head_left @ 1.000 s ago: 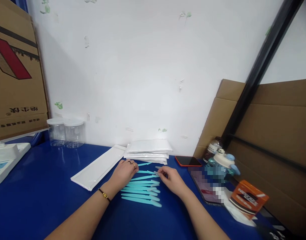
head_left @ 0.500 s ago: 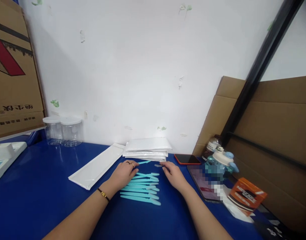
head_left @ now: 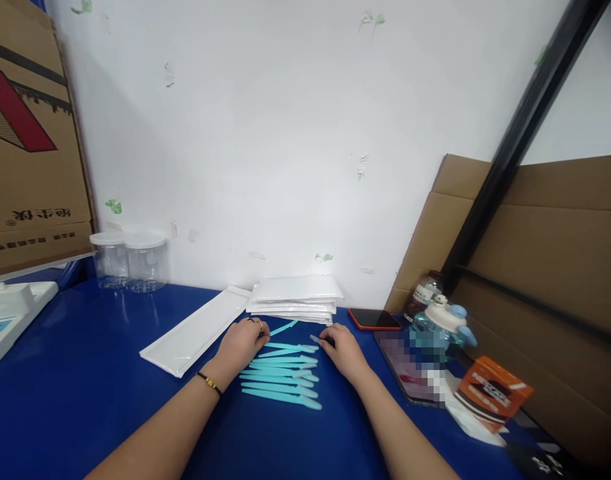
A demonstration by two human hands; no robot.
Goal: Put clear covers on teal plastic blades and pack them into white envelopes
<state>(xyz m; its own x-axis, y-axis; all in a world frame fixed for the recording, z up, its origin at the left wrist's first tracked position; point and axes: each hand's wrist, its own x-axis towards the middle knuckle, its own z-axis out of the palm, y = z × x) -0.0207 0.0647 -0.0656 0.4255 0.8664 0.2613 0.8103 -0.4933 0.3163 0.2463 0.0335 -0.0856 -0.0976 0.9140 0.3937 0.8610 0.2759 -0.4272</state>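
Looks like pairing up here: left hand (head_left: 242, 343) apparently pinching the razor (head_left: 284, 328) beyond the near row (head_left: 279, 375), right hand (head_left: 343, 351) clamping the cap (head_left: 314, 339) to its right, and careful alignment is called for!

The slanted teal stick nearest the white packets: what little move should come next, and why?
Probably bring the small clear piece in the right hand over to the free end of the slanted teal stick. The left hand seems to pinch its other end, the free end looks bare, and the teal sticks lying nearer mostly show paler tips.
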